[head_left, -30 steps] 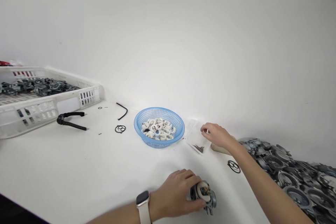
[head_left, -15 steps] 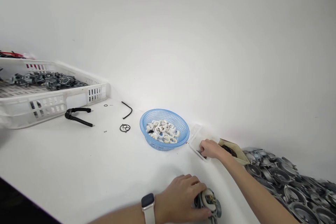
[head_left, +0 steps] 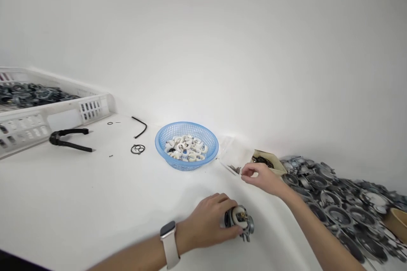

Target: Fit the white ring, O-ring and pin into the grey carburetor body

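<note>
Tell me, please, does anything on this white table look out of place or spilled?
A few loose bits lie outside containers: black O-rings, a bent black tube and a black tool. Metal parts sit heaped directly on the table.

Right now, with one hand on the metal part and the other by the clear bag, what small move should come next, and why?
Probably bring the right hand back to the metal part. Its fingers look pinched together just off the clear bag of small dark pieces, though whether they grip one is too small to tell. The left hand holds the part on the table, with its white piece facing up.
</note>
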`<state>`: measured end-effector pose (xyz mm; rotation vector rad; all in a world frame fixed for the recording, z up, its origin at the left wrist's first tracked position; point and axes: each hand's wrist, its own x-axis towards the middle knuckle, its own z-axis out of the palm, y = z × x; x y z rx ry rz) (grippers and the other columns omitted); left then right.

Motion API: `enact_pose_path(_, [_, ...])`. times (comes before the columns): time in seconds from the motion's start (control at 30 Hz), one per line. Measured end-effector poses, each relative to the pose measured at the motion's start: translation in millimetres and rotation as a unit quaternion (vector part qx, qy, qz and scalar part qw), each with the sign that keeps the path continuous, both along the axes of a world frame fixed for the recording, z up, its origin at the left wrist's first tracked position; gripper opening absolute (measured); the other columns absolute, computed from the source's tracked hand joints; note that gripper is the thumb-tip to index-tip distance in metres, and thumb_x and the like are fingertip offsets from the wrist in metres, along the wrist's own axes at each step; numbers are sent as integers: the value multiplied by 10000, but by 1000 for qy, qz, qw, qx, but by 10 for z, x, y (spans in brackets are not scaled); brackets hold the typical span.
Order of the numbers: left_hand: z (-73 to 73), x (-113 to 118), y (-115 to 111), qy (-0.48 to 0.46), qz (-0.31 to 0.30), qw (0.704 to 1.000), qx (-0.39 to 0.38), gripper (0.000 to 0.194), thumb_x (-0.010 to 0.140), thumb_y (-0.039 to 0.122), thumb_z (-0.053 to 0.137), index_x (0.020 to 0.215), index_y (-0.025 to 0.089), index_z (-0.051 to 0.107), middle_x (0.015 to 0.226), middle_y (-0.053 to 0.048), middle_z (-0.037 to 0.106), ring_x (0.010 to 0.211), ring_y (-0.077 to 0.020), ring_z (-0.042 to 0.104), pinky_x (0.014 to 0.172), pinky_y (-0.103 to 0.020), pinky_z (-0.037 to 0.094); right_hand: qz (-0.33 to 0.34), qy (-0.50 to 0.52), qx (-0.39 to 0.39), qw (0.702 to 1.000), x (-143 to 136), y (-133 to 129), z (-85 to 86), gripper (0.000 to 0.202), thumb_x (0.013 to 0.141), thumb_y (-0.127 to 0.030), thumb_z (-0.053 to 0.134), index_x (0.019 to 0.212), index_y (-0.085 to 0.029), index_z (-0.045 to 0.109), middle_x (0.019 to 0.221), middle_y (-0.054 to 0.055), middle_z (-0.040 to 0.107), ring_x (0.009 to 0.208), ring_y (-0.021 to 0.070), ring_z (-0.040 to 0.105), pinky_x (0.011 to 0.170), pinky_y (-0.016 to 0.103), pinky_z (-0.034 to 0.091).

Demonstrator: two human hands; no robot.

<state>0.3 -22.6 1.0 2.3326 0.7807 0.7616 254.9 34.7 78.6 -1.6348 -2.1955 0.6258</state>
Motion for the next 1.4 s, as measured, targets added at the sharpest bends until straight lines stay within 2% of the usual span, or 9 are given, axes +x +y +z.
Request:
enact_pose_path(0.1, [35, -4, -20, -4, -5, 1000, -11, 409, 874, 377, 771, 1248, 287, 632, 1163, -27, 704, 1044, -268, 669, 896, -380, 528, -15, 99, -5, 995, 15, -441, -145, 146, 904, -339, 660, 846, -209, 695, 866, 25, 722, 870, 212, 663, 848, 354, 530])
enact_pose_path(0.2, [68, 1, -44, 0, -6, 1000, -24, 410, 875, 313, 753, 1263, 297, 622, 1184, -28, 696, 1050, -266, 664, 901, -383, 531, -27, 188, -23, 982, 14, -725, -343, 194, 885, -394, 685, 854, -204, 698, 852, 35, 722, 842, 209, 671, 814, 352, 548])
enact_pose_path(0.3, [84, 26, -64, -8, 8, 999, -50, 395, 861, 272, 746, 1237, 309, 631, 1193, -21, 685, 1052, -253, 660, 917, -379, 535, -43, 270, -36, 961, 12, -820, -520, 264, 870, -454, 706, 850, -193, 676, 812, 39, 704, 783, 203, 665, 727, 340, 556])
enact_pose_path(0.4, [75, 59, -73, -19, 21, 997, -74, 411, 850, 255, 747, 1239, 311, 627, 1214, -22, 669, 1090, -246, 650, 963, -380, 535, -45, 331, -49, 941, 4, -829, -613, 262, 867, -443, 728, 834, -187, 682, 790, 32, 696, 764, 196, 657, 713, 334, 545])
enact_pose_path(0.53, [56, 78, -60, -25, 17, 997, -71, 404, 881, 253, 711, 1270, 295, 612, 1246, -49, 653, 1142, -255, 632, 1004, -387, 531, -24, 382, -56, 922, -29, -865, -625, 185, 841, -368, 757, 817, -186, 731, 804, 28, 706, 789, 193, 637, 768, 336, 524])
enact_pose_path(0.67, [68, 76, -38, -19, -2, 997, -69, 344, 915, 266, 685, 1251, 285, 610, 1223, -58, 660, 1124, -251, 636, 976, -372, 546, -31, 410, -66, 909, -77, -926, -606, 125, 829, -310, 747, 815, -188, 724, 788, 14, 677, 751, 171, 570, 746, 321, 480])
enact_pose_path(0.8, [69, 66, -26, -4, -3, 997, -71, 330, 969, 303, 660, 1292, 299, 591, 1247, -54, 656, 1141, -240, 635, 984, -366, 539, -30, 451, -80, 888, -110, -939, -621, 146, 827, -261, 751, 956, -206, 709, 835, -6, 653, 749, 153, 525, 730, 304, 450])
enact_pose_path(1.03, [59, 56, -4, -12, -13, 998, -68, 333, 979, 286, 655, 1307, 302, 600, 1263, -54, 647, 1156, -234, 630, 1003, -369, 533, -56, 456, -58, 886, -156, -897, -658, 136, 893, -333, 725, 881, -199, 705, 773, -10, 646, 746, 159, 533, 748, 325, 408])
enact_pose_path(1.4, [39, 45, -23, 8, -12, 999, -34, 372, 977, 278, 668, 1338, 295, 581, 1285, -60, 648, 1176, -233, 630, 1009, -367, 545, -69, 470, -82, 876, -167, -886, -690, 171, 869, -366, 756, 866, -201, 711, 711, -25, 639, 673, 138, 482, 685, 308, 379])
